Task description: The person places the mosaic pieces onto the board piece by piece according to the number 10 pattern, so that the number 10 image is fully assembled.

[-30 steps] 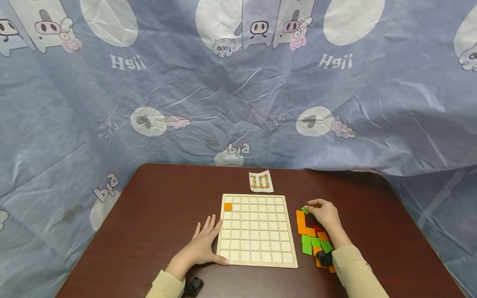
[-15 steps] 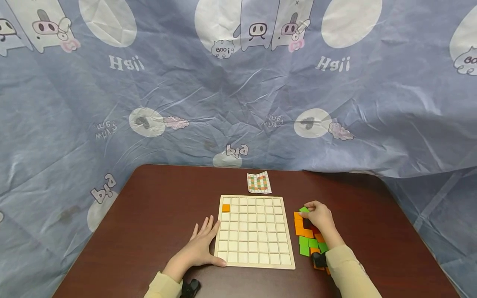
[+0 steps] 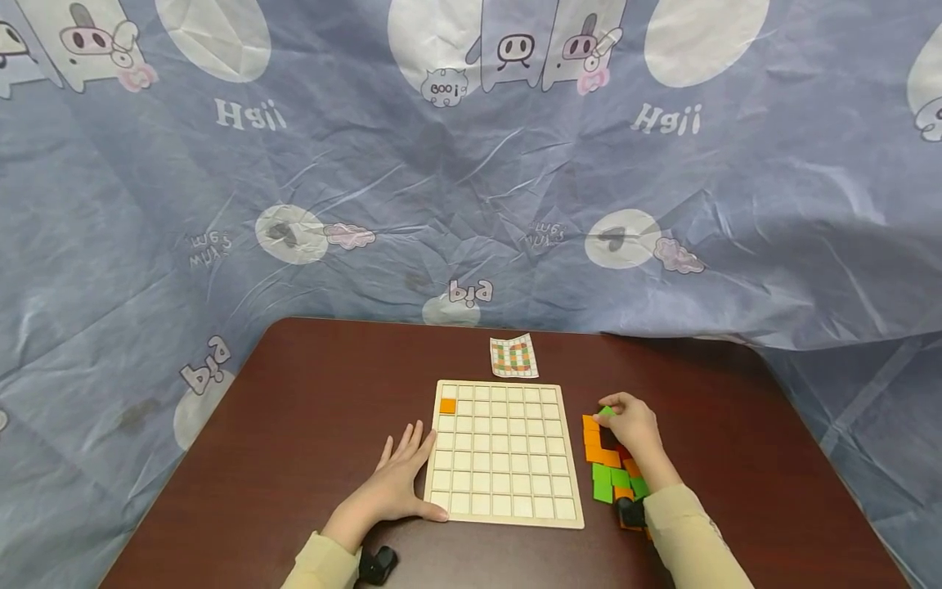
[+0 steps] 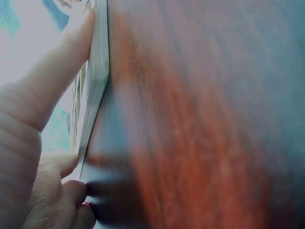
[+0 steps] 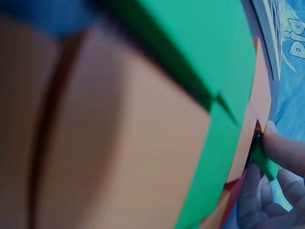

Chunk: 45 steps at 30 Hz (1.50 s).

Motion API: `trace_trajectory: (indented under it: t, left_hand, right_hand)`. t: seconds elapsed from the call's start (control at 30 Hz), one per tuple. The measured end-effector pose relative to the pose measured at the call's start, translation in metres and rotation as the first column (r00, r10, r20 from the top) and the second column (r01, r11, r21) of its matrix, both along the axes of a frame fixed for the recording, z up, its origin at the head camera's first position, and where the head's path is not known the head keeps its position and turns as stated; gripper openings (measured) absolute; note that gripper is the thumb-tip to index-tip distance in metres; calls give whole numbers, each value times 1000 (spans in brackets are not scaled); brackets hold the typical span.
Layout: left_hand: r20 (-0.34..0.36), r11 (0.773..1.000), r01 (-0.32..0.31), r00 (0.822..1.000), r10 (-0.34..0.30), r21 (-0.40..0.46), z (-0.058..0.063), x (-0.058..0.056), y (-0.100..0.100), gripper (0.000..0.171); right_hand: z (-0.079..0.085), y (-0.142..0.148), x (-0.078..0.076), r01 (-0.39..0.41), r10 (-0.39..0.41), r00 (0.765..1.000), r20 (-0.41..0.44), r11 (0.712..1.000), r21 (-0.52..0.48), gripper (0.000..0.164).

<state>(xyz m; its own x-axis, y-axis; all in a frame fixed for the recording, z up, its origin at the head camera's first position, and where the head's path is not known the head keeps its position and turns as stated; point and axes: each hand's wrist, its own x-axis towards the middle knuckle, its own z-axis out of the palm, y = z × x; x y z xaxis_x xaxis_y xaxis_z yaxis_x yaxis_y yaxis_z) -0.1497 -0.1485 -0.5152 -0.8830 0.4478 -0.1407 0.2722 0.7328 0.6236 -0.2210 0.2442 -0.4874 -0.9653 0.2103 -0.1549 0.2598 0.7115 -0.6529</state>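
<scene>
A pale wooden grid board [image 3: 504,520] lies on the table with one orange tile [image 3: 447,406] in a cell near its far left corner. My left hand [image 3: 393,487] rests along the board's left edge, fingers spread and thumb at the near left corner. Past the board's right side, my right hand [image 3: 634,425] pinches a green tile [image 5: 265,162] between thumb and fingers, at the far end of a tile pile. Next to the thumb is a dark square piece [image 3: 609,440], partly covered by the hand. Orange tiles [image 3: 592,438] line the pile's left side.
More green tiles [image 3: 602,483] and a bit of red lie in the pile, partly under the right wrist and its black camera [image 3: 630,513]. A paper pattern card [image 3: 513,357] sits beyond the board. A patterned blue cloth [image 3: 441,180] hangs behind the brown table [image 3: 331,393].
The right hand has shifted slightly toward the orange tiles with the green tile, and the dark square piece has come into view under it. The left hand stays on the board.
</scene>
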Motion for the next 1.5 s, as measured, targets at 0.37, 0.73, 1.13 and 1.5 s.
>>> trace_trajectory:
  t: [0.37, 0.73, 1.13, 1.5]
  left_hand:
    - [4, 1000, -5, 1000, 4, 4, -1, 0, 0, 126]
    - [8, 1000, -1, 1000, 1, -3, 0, -1, -2, 126]
    - [-5, 1000, -10, 1000, 10, -8, 3, -1, 0, 126]
    - [-3, 1000, -12, 1000, 12, -7, 2, -2, 0, 126]
  right_hand:
    - [6, -1, 3, 78, -85, 995, -43, 986, -146, 34]
    - [12, -40, -4, 62, -105, 993, -53, 853, -518, 29]
    - [8, -109, -15, -93, 42, 993, -107, 849, -521, 36]
    - [3, -157, -18, -186, 146, 981, -124, 889, -419, 21]
